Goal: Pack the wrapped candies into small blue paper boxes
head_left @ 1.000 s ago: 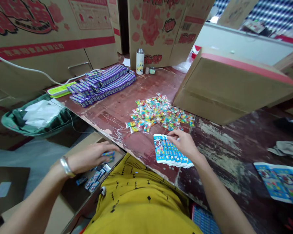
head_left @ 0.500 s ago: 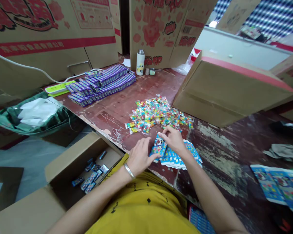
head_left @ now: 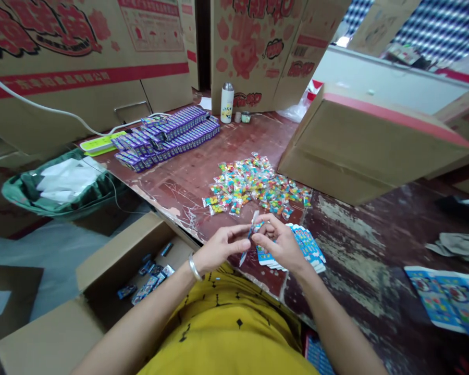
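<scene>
Left hand (head_left: 219, 249): is pinching a blue carton (head_left: 252, 230), seen edge-on, between thumb and fingers.
Right hand (head_left: 281, 247): is gripping its right side, fingers curled.
Carton position: is tilting between both hands, at the table (head_left: 195, 192)'s near side.
Fanned cartons (head_left: 309, 247): are lying just right, partly behind the right hand.
Candy sachets (head_left: 250, 182): are forming a heap beyond the hands.
Purple boxes (head_left: 180, 130): are lining up in rows, far left.
Open cardboard box (head_left: 117, 247): is holding small packs (head_left: 150, 284), near left.
</scene>
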The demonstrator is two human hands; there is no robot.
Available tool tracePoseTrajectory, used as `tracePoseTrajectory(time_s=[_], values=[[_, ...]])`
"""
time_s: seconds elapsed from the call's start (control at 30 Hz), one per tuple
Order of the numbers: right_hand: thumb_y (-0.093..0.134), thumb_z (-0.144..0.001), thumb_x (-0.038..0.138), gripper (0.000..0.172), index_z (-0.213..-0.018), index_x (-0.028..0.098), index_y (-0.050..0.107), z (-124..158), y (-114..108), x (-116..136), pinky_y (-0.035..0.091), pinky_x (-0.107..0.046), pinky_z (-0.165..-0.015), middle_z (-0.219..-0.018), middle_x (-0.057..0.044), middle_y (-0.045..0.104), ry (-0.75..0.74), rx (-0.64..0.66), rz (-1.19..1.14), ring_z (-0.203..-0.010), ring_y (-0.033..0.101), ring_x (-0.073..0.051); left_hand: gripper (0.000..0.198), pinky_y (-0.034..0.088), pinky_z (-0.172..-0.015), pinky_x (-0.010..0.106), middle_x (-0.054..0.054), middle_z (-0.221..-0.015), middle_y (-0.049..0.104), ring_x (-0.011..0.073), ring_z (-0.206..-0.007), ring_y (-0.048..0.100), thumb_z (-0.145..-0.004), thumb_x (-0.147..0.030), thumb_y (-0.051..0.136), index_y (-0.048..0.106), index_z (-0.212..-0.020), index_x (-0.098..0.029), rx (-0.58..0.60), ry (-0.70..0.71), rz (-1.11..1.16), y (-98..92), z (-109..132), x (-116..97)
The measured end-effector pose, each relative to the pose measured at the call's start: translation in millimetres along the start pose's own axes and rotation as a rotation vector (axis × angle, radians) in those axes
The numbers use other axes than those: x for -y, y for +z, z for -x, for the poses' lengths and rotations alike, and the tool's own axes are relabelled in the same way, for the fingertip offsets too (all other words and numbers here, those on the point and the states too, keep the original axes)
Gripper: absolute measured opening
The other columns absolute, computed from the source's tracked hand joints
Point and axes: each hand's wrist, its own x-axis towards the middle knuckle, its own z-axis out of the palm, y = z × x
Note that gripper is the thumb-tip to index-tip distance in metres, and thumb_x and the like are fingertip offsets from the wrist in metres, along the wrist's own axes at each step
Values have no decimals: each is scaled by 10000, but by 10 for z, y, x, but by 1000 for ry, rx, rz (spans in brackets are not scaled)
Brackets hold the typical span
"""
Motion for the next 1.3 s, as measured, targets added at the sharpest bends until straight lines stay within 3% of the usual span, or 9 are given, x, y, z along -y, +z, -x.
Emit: tracePoseTrajectory(time_s=[0.13, 0.23, 0.33, 0.53, 0.63, 0.77, 1.03, 1.17, 1.3], values=[[720, -754, 432, 291, -720, 197, 553, -24, -109, 88, 363, -206, -450, -565, 54, 539, 41, 122, 65, -477, 477, -90, 372, 466, -876, 353, 59, -999, 704, 238, -941, 624, -814, -382, 664, 685, -1111, -160, 41, -25, -67, -12, 54, 13], [721, -758, 425, 279, -868, 211, 581, -26, -70, 64, 416, -216, -466, -631, 35, 602, 61, -65, -43, -519, 541, -114, 310, 472, -763, 289, 43, -903, 697, 187, -819, 611, -844, -378, 630, 704, -1039, -149, -106, -12, -53, 9, 52, 72], [767, -718, 376, 341, -961, 212, 593, 9, 93, -31, 517, -255, -610, -852, -27, 658, 24, -259, -123, -759, 631, -169, 302, 479, -691, 255, 48, -896, 687, 160, -766, 601, -815, -362, 669, 687, -1015, -136, -309, 22, 78, 87, 31, 157], [694, -796, 323, 223, -958, 221, 578, 68, 383, -105, 531, -293, -732, -877, -27, 652, -17, -438, -174, -820, 632, -175, 405, 514, -703, 235, 21, -875, 656, 143, -799, 633, -788, -260, 705, 526, -1147, -205, -577, 197, 122, 276, 41, 254], [672, -816, 308, 240, -1025, 229, 585, 48, 434, -95, 526, -287, -725, -861, -20, 659, -58, -480, -169, -792, 633, -166, 548, 530, -768, 264, 44, -1002, 636, 161, -895, 640, -829, -246, 656, 428, -1327, -257, -590, 259, -26, 273, 82, 236], [674, -815, 301, 309, -1111, 230, 622, 30, 463, -183, 524, -311, -766, -962, -42, 670, -142, -540, -110, -839, 635, -175, 467, 500, -883, 295, 73, -1199, 588, 182, -1014, 608, -877, -252, 592, 486, -1332, -250, -495, 237, -222, 197, 118, 188], [621, -860, 275, 100, -784, 212, 634, 39, 374, -281, 481, -324, -720, -799, -27, 619, -293, -511, 147, -772, 593, -177, 282, 487, -862, 278, 64, -1088, 613, 179, -987, 597, -879, -177, 559, 520, -1159, -184, -225, 157, -120, 103, 145, 136], [602, -871, 268, 51, -858, 219, 602, 13, 348, -210, 497, -336, -786, -1012, -66, 632, -266, -442, 60, -922, 621, -200, 271, 486, -858, 273, 58, -1104, 598, 160, -964, 600, -872, -163, 568, 523, -1138, -195, -281, 153, -85, 106, 144, 135], [613, -870, 253, 183, -1043, 242, 555, -31, 344, -145, 503, -346, -833, -968, -48, 650, -222, -402, -123, -916, 635, -190, 314, 493, -791, 225, 15, -996, 580, 118, -875, 598, -818, -146, 639, 482, -1083, -210, -429, 197, 22, 121, 122, 133]])
